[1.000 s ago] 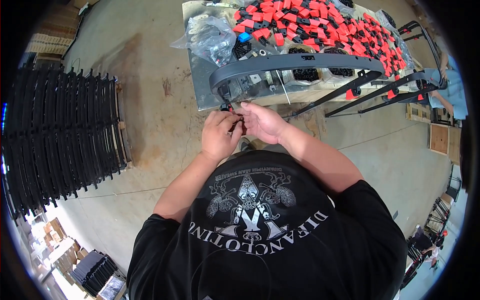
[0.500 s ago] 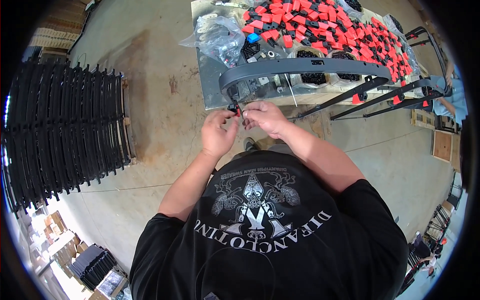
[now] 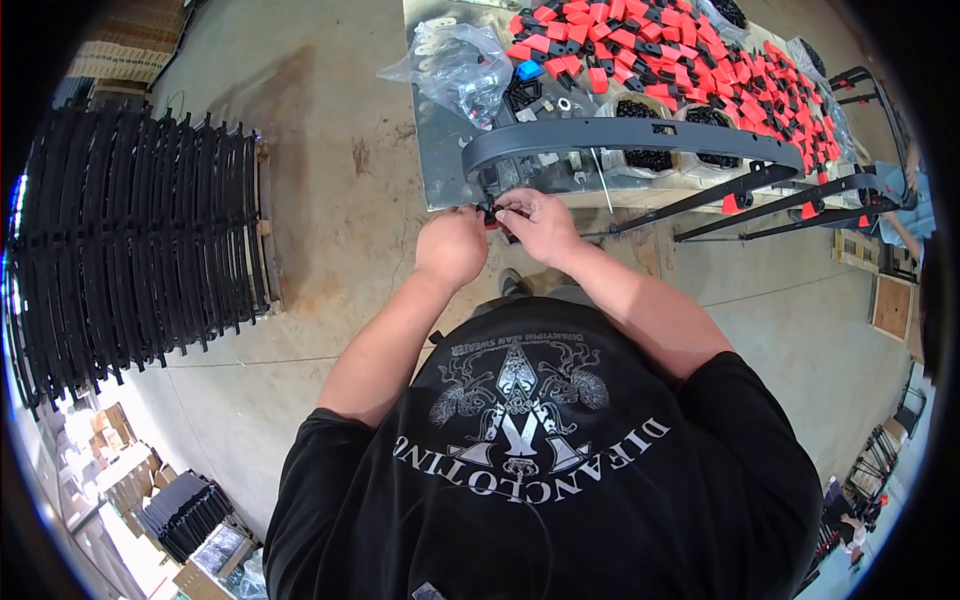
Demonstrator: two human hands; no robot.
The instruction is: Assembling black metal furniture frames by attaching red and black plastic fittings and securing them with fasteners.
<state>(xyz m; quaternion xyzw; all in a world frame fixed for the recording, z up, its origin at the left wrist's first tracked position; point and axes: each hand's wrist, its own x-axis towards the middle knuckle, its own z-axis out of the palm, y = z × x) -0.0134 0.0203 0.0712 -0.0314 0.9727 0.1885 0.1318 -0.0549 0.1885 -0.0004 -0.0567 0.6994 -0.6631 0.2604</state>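
Left hand [image 3: 452,245] and right hand [image 3: 537,222] pinch closed on a small red-and-black plastic clip [image 3: 489,214] beside the curved dark grey plastic bar [image 3: 620,135].

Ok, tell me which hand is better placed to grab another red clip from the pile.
Right, probably. The right hand sits nearer the red clips heaped on the table, while the left hand lies farther left, at the curved black bar's end.
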